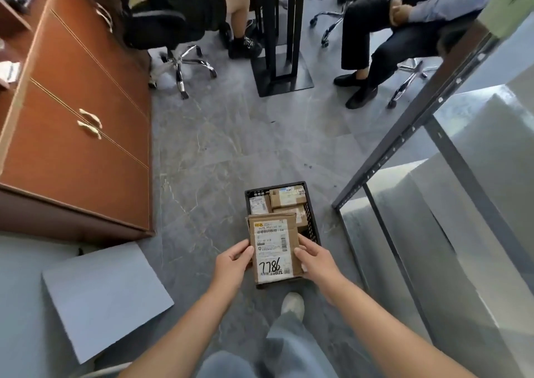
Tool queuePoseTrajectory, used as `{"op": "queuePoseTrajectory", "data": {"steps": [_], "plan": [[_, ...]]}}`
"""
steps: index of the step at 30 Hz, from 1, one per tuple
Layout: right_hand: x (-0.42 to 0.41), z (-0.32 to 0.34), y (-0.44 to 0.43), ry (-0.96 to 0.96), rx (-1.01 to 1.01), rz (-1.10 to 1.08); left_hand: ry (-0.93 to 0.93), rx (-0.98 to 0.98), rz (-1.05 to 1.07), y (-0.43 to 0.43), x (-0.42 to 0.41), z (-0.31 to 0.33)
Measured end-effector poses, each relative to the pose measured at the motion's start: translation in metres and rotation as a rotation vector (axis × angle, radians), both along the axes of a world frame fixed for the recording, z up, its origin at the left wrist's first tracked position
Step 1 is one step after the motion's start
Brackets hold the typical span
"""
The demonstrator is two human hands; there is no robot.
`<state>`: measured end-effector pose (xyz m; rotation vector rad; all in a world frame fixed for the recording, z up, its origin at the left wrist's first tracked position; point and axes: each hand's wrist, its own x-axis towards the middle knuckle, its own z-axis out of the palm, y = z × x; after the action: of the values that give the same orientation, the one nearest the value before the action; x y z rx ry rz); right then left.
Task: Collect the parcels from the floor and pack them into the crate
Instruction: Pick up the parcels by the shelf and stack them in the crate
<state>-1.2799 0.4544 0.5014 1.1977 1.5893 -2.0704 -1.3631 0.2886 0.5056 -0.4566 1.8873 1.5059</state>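
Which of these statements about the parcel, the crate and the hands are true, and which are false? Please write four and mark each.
1. Both hands hold the parcel, the left hand on its left edge and the right hand on its right edge. True.
2. The crate is empty. False: several parcels already lie in it.
3. The held parcel's label bears the handwritten number 7786. True.
4. The crate stands on the wooden cabinet. False: it stands on the floor, apart from the cabinet.
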Motion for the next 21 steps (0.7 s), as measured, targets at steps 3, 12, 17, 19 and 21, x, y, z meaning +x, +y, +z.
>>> {"op": "queuePoseTrajectory", "data": {"steps": [3, 12, 17, 19, 21], "plan": [[-0.019, -0.044, 0.011, -0.062, 0.048, 0.02, -0.014, -0.048, -0.057, 0.014, -0.016, -0.039], [-0.041, -0.242, 0.011, -0.304, 0.095, 0.08, -0.11, -0.248, -0.187, 0.019, -0.042, -0.233], [-0.06, -0.339, 0.013, -0.387, 0.132, 0.131, -0.128, -0.319, -0.256, 0.021, -0.06, -0.348], [-0.072, -0.376, 0.012, -0.39, 0.135, 0.164, -0.102, -0.375, -0.301, 0.024, -0.068, -0.394], [-0.086, -0.408, 0.01, -0.392, 0.146, 0.203, -0.086, -0.436, -0.341, 0.027, -0.075, -0.425]]}}
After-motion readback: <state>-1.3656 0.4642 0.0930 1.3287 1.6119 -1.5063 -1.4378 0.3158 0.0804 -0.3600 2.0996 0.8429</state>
